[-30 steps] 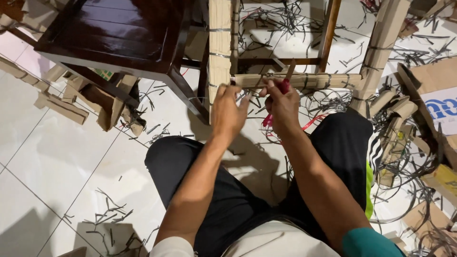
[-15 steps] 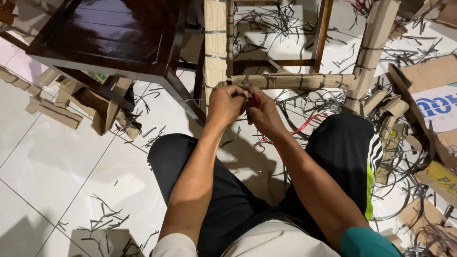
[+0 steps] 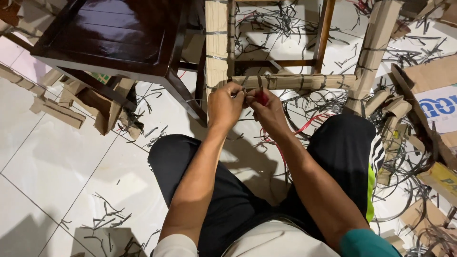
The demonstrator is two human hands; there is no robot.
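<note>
White tiled floor (image 3: pixel 57 157) strewn with dark cut strap scraps (image 3: pixel 107 219) and cardboard offcuts (image 3: pixel 57 112), a dark polished wooden chair (image 3: pixel 109 33) cut off at the top left. Left hand (image 3: pixel 226 105) and right hand (image 3: pixel 266 108) meet, both closed with fingers pinched, at the near end of a horizontal cardboard-wrapped rail (image 3: pixel 304 82) bound with thin dark bands. Right hand grips a small red tool (image 3: pixel 262 97), mostly hidden by fingers; what the left pinches is too small to make out.
</note>
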